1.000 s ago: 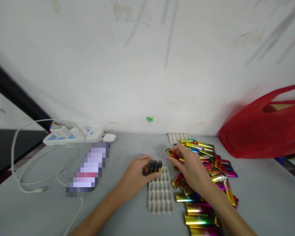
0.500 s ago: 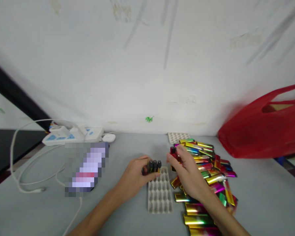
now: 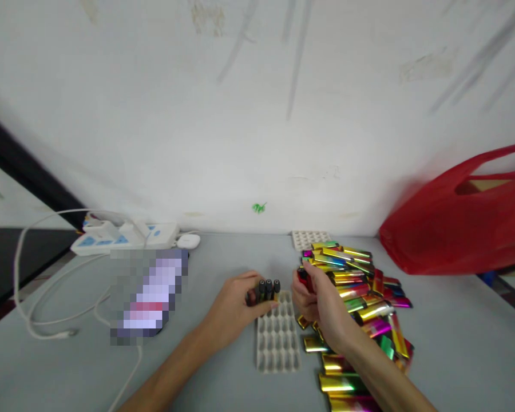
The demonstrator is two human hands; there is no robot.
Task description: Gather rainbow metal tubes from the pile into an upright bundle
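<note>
My left hand [image 3: 236, 300] is closed around a few lighters with black tops [image 3: 269, 289], held upright over the far end of a pale tray [image 3: 278, 343]. The tray has rows of small slots, and the part in front of my left hand shows bare slots. In my right hand [image 3: 321, 294] is a red lighter [image 3: 302, 276] with a black top, fingers wrapped round it and thumb up near its top. Under and beside my right wrist lies a pile of shiny metallic lighters [image 3: 347, 383] in gold, green, magenta and red.
Behind the pile, a second pale tray [image 3: 311, 237] lies against the wall. A red bag [image 3: 459, 223] stands at the right. On the left are a phone [image 3: 154, 297] with a blurred screen, a white power strip [image 3: 163, 237] and loose white cables [image 3: 19, 269].
My right hand has turned, its fingers curling round the red lighter and the thumb rising toward its top. My left hand holds its lighters in the same place over the tray.
</note>
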